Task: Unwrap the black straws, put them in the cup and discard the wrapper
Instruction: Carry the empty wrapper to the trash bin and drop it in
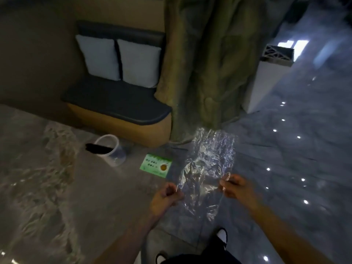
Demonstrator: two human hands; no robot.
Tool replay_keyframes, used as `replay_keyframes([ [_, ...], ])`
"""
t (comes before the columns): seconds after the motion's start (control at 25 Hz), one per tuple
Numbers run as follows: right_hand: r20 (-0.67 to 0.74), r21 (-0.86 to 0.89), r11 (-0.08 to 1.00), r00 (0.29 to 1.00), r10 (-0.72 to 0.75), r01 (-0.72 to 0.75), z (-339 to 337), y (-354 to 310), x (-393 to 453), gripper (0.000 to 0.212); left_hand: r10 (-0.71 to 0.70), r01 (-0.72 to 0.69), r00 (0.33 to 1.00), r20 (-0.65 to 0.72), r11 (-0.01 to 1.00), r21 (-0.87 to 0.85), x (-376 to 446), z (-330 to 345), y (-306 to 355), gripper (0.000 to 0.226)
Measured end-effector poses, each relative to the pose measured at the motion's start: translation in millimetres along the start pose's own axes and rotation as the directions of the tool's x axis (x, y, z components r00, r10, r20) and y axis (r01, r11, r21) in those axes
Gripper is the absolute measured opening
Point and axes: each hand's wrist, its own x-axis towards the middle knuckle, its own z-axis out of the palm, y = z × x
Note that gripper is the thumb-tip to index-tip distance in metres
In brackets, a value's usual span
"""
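A clear plastic cup stands on the marble table, with a bundle of black straws leaning out over its left rim. I hold a crinkled transparent wrapper stretched flat in the air in front of me. My left hand pinches its lower left edge and my right hand pinches its right edge. The wrapper looks empty. A green printed label card lies on the table between the cup and the wrapper.
The marble table fills the left and lower part of the view. Beyond it stands a dark bench seat with two grey cushions, a rough green pillar, and a white bin on the glossy floor. My shoes show below.
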Motion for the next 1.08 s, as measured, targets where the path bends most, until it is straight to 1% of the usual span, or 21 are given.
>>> replay_keyframes([
  [0.08,0.004,-0.048,0.999,1.000,-0.010,0.011,-38.0,-9.5,7.6,0.005,0.004,-0.003,0.998,0.059,1.000,-0.024,24.6,34.3,21.2,0.022],
  [0.2,-0.022,-0.072,0.997,0.999,-0.041,0.039,-98.5,-18.9,16.9,0.006,-0.004,0.025,0.987,0.162,0.992,-0.127,61.5,91.2,48.7,0.034],
  [0.32,-0.035,-0.114,0.992,0.998,-0.061,0.056,-152.2,-25.1,23.5,0.012,-0.024,0.042,0.965,0.263,0.997,-0.064,89.4,140.8,67.1,0.052],
  [0.4,-0.044,-0.129,0.990,0.997,-0.065,0.059,-185.2,-27.2,26.4,0.013,-0.034,0.038,0.942,0.334,0.999,-0.007,103.3,171.7,75.1,0.049],
  [0.48,-0.076,-0.106,0.993,0.995,-0.064,0.056,-213.6,-27.5,30.1,0.009,-0.039,0.035,0.923,0.384,0.999,0.018,114.6,197.5,83.9,0.039],
  [0.6,-0.157,-0.057,0.997,0.986,-0.060,0.052,-244.1,-25.9,39.5,0.005,-0.037,0.013,0.924,0.380,0.998,0.065,131.8,230.5,98.6,0.016],
  [0.64,-0.195,-0.039,0.998,0.979,-0.059,0.052,-250.7,-25.4,43.7,0.004,-0.037,-0.001,0.931,0.364,0.995,0.104,138.9,239.6,103.9,0.013],
  [0.72,-0.265,-0.017,0.998,0.962,-0.059,0.057,-259.7,-24.5,53.7,0.003,-0.028,-0.034,0.940,0.339,0.984,0.176,155.6,253.6,111.9,0.018],
  [0.84,-0.324,0.007,0.999,0.945,-0.046,0.051,-271.7,-24.7,72.0,0.005,-0.033,-0.033,0.946,0.323,0.980,0.198,184.0,269.8,120.4,0.018],
  [0.96,-0.378,0.043,0.999,0.926,-0.008,0.026,-285.5,-30.9,95.9,0.007,-0.043,-0.035,0.937,0.347,0.976,0.213,217.6,284.2,131.9,0.013],
  [1.08,-0.413,0.045,0.999,0.911,-0.004,0.025,-302.7,-47.8,133.0,0.008,-0.018,-0.070,0.928,0.373,0.973,0.220,261.5,299.3,152.9,0.011],
])
